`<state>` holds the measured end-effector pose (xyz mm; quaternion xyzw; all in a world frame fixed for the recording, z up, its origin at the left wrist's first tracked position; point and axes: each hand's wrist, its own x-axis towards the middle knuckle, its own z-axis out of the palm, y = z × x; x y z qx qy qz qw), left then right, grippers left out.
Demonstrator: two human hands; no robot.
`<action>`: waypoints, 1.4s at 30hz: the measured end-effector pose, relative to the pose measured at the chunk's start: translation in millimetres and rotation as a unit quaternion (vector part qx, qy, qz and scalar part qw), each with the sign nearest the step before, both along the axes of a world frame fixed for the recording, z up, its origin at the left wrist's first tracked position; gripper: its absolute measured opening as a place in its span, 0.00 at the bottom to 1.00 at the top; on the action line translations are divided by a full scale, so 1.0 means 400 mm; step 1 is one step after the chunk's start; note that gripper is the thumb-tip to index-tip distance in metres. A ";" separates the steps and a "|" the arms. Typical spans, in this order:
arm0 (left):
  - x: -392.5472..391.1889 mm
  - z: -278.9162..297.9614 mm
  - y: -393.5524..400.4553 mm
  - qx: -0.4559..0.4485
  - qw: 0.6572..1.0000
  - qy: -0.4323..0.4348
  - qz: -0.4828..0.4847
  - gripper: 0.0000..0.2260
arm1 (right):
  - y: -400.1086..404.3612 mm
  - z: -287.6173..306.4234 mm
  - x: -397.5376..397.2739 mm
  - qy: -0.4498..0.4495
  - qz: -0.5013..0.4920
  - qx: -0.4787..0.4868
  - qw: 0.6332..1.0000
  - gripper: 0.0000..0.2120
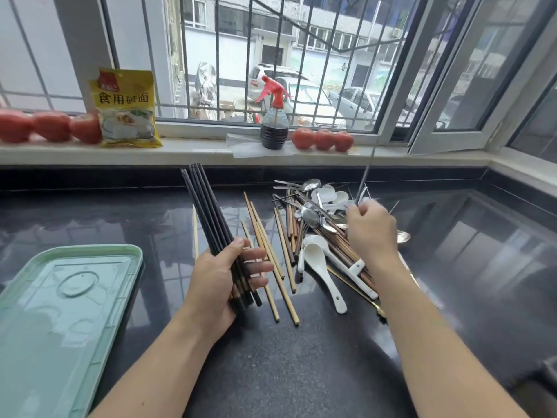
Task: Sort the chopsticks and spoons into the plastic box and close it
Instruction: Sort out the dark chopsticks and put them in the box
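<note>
My left hand (223, 279) grips a bundle of black chopsticks (205, 206) that points up and away over the dark counter. My right hand (370, 230) is closed on a thin metal chopstick (366, 173), blurred and raised above the mixed pile (313, 218) of metal spoons, white ceramic spoons and brown chopsticks. Several light wooden chopsticks (271, 260) lie loose between my hands. A large white ceramic spoon (322, 273) lies at the pile's near edge. The green plastic box lid (60, 315) lies at the lower left; the box body is hidden.
The black stone counter (301, 372) runs to a raised edge under the window sill. On the sill stand tomatoes (51, 125), a yellow food packet (126, 110), a red-topped spray bottle (274, 122) and more tomatoes (324, 139). An open window frame juts in at right.
</note>
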<state>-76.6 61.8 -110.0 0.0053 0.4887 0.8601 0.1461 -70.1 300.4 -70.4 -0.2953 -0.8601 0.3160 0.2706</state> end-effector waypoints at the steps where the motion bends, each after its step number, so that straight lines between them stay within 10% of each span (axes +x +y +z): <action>1: 0.002 0.001 0.002 0.006 1.000 -0.003 0.003 0.08 | -0.058 -0.006 0.020 0.039 0.057 -0.015 0.997 0.13; 6: 0.004 0.001 0.008 0.050 0.999 -0.010 0.013 0.08 | -0.280 -0.102 0.066 0.080 0.286 0.004 0.955 0.06; 14: 0.007 -0.017 0.009 0.040 0.998 -0.047 0.004 0.09 | -0.282 -0.146 0.081 0.047 0.376 0.056 0.924 0.08; 19: -0.001 -0.018 0.008 0.069 0.997 -0.038 -0.008 0.05 | -0.164 -0.106 0.074 0.106 0.109 0.128 0.980 0.10; 25: -0.001 -0.023 0.019 0.021 0.999 0.001 -0.033 0.05 | 0.046 -0.129 0.095 -0.273 -0.006 0.111 0.955 0.27; 33: 0.004 -0.022 0.016 0.027 0.999 0.011 -0.037 0.04 | -0.056 -0.161 0.104 -0.181 0.099 0.206 0.956 0.19; 42: 0.001 -0.023 0.015 0.032 0.999 0.003 -0.031 0.03 | -0.041 -0.160 0.101 -0.003 0.124 0.073 0.990 0.12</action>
